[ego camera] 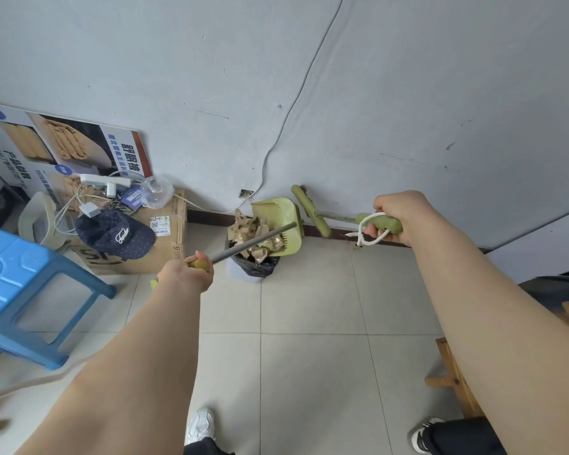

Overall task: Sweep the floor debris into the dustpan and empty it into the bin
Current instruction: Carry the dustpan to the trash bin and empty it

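Observation:
A green dustpan (280,214) is tipped over a small bin lined with a black bag (256,268) at the foot of the wall. Brown paper scraps (251,234) are piled at the bin's mouth, against the pan. My left hand (187,271) grips the yellow end of the dustpan's long grey handle (255,240). My right hand (400,217) holds the green broom handle (380,223), which has a white cord loop. The broom's green head (310,211) rests against the wall to the right of the bin.
A cardboard box (165,238) with a dark cap (115,234), power strip and cables stands left of the bin. A blue plastic stool (23,290) is at the left. Wooden furniture (454,376) sits at the right. My shoes (200,425) are on the tiled floor.

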The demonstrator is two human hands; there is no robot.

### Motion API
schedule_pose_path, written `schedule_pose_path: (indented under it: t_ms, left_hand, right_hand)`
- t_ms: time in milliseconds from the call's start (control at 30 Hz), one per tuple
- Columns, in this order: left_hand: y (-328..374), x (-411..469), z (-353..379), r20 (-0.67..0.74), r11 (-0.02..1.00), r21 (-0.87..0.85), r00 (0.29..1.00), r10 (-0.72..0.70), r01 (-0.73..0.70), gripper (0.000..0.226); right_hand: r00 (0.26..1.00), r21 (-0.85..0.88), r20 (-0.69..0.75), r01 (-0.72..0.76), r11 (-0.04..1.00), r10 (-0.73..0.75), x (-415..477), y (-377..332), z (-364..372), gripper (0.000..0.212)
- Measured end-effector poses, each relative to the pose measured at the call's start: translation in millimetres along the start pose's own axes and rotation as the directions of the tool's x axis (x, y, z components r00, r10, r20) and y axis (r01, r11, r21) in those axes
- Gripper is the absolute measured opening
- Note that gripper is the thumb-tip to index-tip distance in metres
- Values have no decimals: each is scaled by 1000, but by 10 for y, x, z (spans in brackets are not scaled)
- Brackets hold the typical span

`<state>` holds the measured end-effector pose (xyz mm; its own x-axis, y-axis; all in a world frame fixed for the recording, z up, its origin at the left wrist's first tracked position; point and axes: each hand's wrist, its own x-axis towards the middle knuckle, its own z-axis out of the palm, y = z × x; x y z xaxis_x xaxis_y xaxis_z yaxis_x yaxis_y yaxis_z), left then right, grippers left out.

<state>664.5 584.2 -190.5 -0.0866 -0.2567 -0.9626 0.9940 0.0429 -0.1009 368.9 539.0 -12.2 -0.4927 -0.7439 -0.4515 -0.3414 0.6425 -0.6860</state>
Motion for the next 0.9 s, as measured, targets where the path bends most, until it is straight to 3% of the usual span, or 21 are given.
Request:
schedule_pose_path:
  t_ms: [133, 400, 600, 900]
  left_hand:
    - [-33, -64, 51, 32, 997, 72, 999, 23, -25, 35]
    - [12, -130, 64, 49, 998, 57, 999, 20, -23, 34]
    - [15, -284, 157, 70, 997, 79, 997, 15, -20, 16]
    - [6, -296, -63, 38, 997, 75, 999, -5, 2, 32]
  right_hand:
    - [1000, -23, -3, 12, 1000, -12, -26, -42, 11, 10]
    - [1000, 14, -13, 10, 1000, -9, -40, -50, -18, 10]
    - [1000, 50, -17, 0, 999, 1, -71, -86, -131, 10]
    - [1000, 84, -10, -18, 996, 19, -188, -38, -264, 8]
